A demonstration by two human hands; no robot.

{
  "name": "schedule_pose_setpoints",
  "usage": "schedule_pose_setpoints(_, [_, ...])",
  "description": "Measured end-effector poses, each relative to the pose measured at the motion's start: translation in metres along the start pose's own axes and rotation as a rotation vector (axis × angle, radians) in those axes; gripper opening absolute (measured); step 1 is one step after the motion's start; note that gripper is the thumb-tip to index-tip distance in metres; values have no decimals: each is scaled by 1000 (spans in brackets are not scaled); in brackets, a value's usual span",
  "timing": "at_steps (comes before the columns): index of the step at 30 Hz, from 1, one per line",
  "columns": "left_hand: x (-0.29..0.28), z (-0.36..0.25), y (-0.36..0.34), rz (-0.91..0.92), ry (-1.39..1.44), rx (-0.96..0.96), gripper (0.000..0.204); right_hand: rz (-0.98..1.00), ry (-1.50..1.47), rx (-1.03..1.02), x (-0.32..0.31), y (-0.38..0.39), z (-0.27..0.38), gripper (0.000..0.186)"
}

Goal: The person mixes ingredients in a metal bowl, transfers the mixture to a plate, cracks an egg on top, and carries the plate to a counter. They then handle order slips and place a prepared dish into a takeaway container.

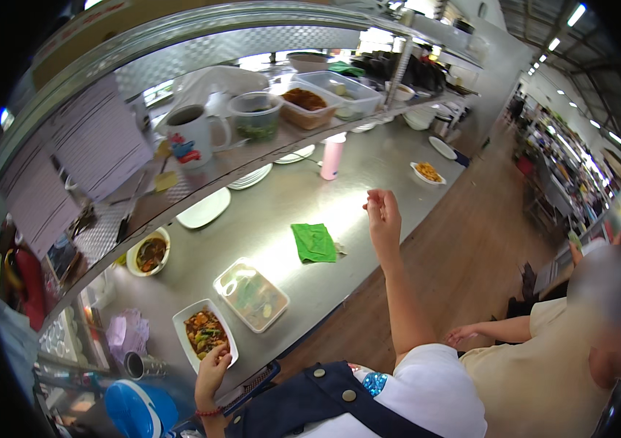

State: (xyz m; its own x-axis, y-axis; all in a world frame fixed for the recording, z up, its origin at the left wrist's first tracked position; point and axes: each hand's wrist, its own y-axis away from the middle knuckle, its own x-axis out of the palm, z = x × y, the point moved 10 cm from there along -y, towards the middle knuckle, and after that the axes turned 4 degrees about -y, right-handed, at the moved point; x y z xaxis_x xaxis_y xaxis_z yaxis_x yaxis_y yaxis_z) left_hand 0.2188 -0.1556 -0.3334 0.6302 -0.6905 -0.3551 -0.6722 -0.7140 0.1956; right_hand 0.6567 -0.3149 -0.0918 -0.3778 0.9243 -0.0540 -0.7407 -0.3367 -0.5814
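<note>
My left hand [212, 371], with a red beaded bracelet at the wrist, is at the near edge of a white rectangular dish [181, 328]. Its fingers curl over the rim beside a saucy stir-fry with vegetables [205, 332]. Raised over the right edge of the steel bench, my right hand [384, 215] has its fingers loosely bent, and nothing shows in it. A clear lidded food container [252, 295] lies beside the dish. Farther along the bench is a folded green cloth [313, 243].
A shelf overhangs the bench, bearing a mug [192, 135] and food tubs [255, 115]. Beneath it are a bowl of dark stew [151, 253], white plates [205, 209] and a pink bottle [332, 157]. A blue bucket [135, 409] stands lower left. Another person [544, 358] is close on my right.
</note>
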Motion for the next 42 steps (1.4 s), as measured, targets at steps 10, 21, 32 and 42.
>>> schedule_pose_setpoints(10, [106,-106,-74,138,656,-24,33,883,269,727,-57,83,86,21])
schedule_pose_setpoints(21, [215,-184,-155,119,410,-79,40,164,276,12,-147,-343,-99,22])
schedule_pose_setpoints(32, [201,-232,-101,-249,62,20,44,1188,-189,-118,107,-24,-96,20])
schedule_pose_setpoints(42, [180,-188,10,-402,334,-180,37,1097,-161,-68,99,6,-104,18])
